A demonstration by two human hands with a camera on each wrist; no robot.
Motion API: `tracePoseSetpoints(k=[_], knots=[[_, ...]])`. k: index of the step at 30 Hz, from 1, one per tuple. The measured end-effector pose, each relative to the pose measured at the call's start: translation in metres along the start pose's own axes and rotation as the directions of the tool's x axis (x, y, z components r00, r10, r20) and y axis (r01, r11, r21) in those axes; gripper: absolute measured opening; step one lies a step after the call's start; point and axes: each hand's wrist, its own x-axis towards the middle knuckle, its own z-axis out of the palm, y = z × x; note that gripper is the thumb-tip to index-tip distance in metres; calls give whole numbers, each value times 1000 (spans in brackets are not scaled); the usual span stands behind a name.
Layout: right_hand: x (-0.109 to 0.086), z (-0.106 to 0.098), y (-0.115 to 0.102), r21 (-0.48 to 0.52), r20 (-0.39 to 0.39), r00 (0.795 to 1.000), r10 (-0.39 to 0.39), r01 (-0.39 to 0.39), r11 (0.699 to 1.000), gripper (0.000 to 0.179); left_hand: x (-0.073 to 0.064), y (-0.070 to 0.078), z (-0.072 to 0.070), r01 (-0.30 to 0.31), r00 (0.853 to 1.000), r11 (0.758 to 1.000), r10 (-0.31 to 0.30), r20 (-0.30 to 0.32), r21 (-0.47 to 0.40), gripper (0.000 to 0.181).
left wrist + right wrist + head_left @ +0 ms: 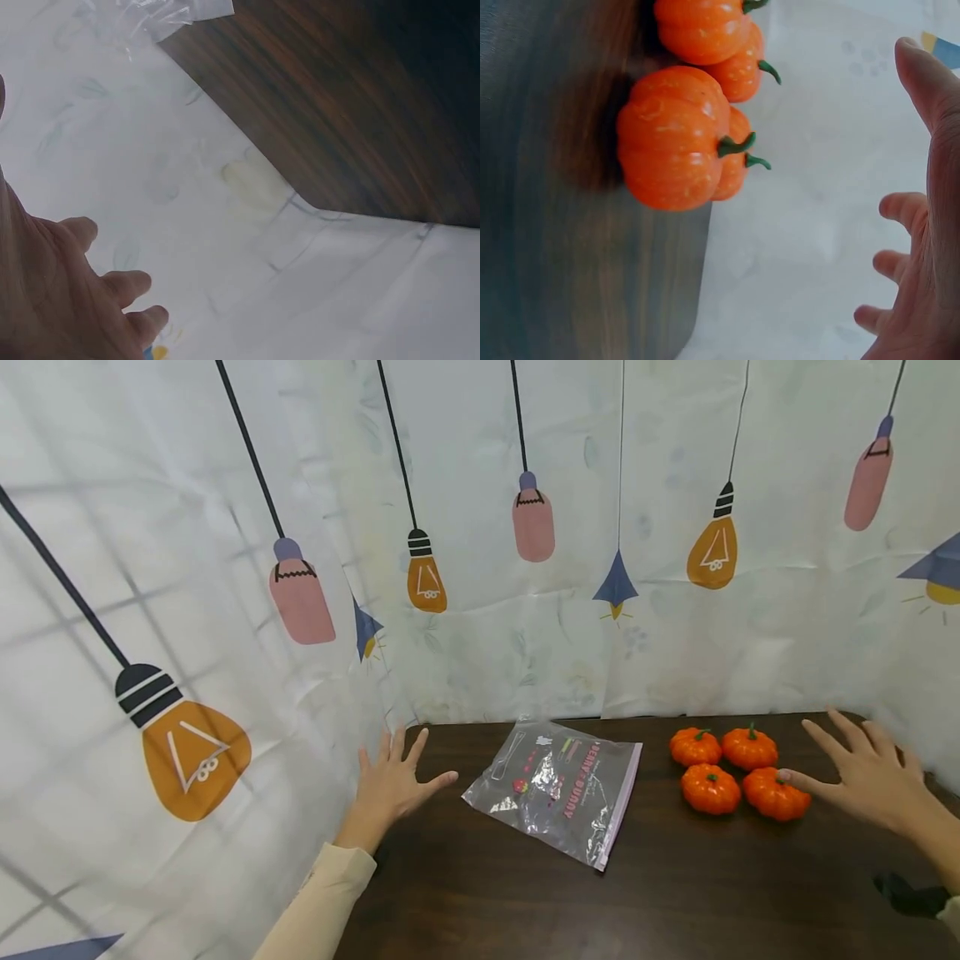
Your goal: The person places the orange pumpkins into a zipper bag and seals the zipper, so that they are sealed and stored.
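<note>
My left hand point(392, 785) is raised with fingers spread at the left edge of the dark table, holding nothing. To its right lies a clear plastic zip bag point(555, 785) with pink and white print, flat and slightly crumpled, its pale zip edge facing right. Several small orange pumpkins point(711, 789) with green stems sit close together at the right of the table. My right hand point(873, 772) hovers beside them, fingers spread, its thumb overlapping the nearest right pumpkin point(776, 797) in the head view. In the right wrist view the pumpkins point(675, 139) stand apart from the fingers.
The dark wood table point(510, 910) has a white curtain point(480, 652) printed with hanging lamps behind it and along its left side. A black object point(907, 895) shows by the right wrist.
</note>
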Motion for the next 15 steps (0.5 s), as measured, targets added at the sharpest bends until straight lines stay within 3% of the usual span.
tracePoseSetpoints(k=[7, 15], knots=[[-17, 6, 0, 9, -8, 1000, 4, -4, 1000, 106, -14, 12, 9, -17, 1000, 1000, 17, -4, -21, 105], [-29, 18, -9, 25, -36, 999, -33, 34, 999, 103, -29, 24, 20, -45, 998, 999, 44, -54, -14, 104]])
